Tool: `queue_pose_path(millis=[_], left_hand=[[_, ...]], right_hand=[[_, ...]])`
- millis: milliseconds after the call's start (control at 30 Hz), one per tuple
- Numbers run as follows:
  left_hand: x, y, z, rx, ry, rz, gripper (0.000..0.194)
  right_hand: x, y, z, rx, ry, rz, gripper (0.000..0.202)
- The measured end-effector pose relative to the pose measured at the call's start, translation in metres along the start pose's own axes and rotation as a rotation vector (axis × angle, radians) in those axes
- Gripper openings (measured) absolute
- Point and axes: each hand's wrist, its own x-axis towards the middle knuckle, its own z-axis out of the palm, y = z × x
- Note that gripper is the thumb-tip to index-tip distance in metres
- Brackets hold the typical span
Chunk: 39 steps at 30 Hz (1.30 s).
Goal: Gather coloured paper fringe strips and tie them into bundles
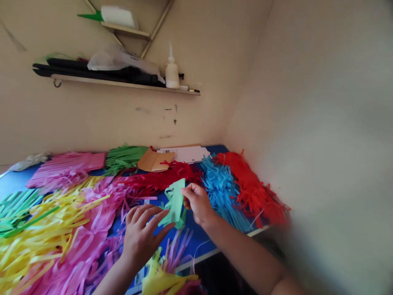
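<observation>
Green fringed strip (175,203), mid-frame: likely light, limp, tearable; take uncut band. Right hand (198,203) pinching its edge; left hand's (140,231) grip spread.

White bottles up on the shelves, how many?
2. A white bottle with a pointed green tip lies on the small beige upper shelf; a white bottle with a pale nozzle stands on the long beige lower shelf. Others may be hidden.

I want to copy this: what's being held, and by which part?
Pale green paper: right fingers pinch its right edge near the top; left fingers are at its lower end, hold unclear.
</observation>
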Motion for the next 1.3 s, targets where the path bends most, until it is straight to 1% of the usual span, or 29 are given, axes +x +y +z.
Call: queue_pose_path(millis=[67, 200, 367, 467, 567, 733, 767, 867, 933, 1000, 1100, 1200, 1300], left_hand=[[0.001, -0.003, -0.002, 0.022, 0.007, 0.022, 0.019], [0.000, -0.008, -0.005, 0.066, -0.011, 0.059, 0.030], [-0.003, -0.002, 0.001, 0.110, -0.047, 0.008, 0.020], [-0.003, 0.002, 0.004, 0.103, -0.041, -0.032, 0.020], [-0.003, 0.003, 0.005, 0.103, -0.050, -0.027, 0.023], [-0.002, 0.000, -0.002, 0.115, -0.047, 0.007, 0.023], [-0.001, 0.000, -0.004, 0.113, -0.062, 0.014, 0.023], [0.002, 0.003, -0.013, 0.097, -0.156, 0.038, 0.027], [0.004, 0.007, -0.018, 0.080, -0.181, 0.042, 0.030], [0.006, 0.009, -0.021, 0.061, -0.145, 0.031, 0.027], [0.009, 0.011, -0.020, 0.037, -0.085, 0.011, 0.020], [0.011, 0.010, -0.018, 0.042, -0.057, 0.017, 0.015], [0.011, 0.010, -0.018, 0.073, -0.045, 0.046, 0.017]], right_hand=[[0.001, 0.000, 0.001, 0.007, -0.005, -0.008, 0.030], [0.001, -0.001, 0.001, 0.020, 0.001, 0.001, 0.030], [0.001, -0.001, 0.003, 0.035, 0.000, 0.014, 0.030], [0.001, 0.000, 0.003, 0.039, 0.004, 0.015, 0.029], [0.002, -0.001, 0.000, 0.032, 0.009, -0.005, 0.029], [0.002, 0.000, -0.005, 0.016, 0.015, -0.025, 0.028], [0.002, 0.000, -0.005, 0.015, 0.013, -0.026, 0.028], [0.002, -0.001, -0.006, 0.007, 0.027, -0.029, 0.027], [0.002, -0.001, -0.006, 0.007, 0.033, -0.028, 0.027], [0.002, -0.001, -0.005, 0.014, 0.030, -0.028, 0.027], [0.001, 0.001, -0.003, 0.018, 0.024, -0.025, 0.028], [-0.001, 0.002, -0.001, 0.006, 0.020, -0.026, 0.028], [-0.003, 0.004, 0.000, -0.001, 0.010, -0.039, 0.027]])
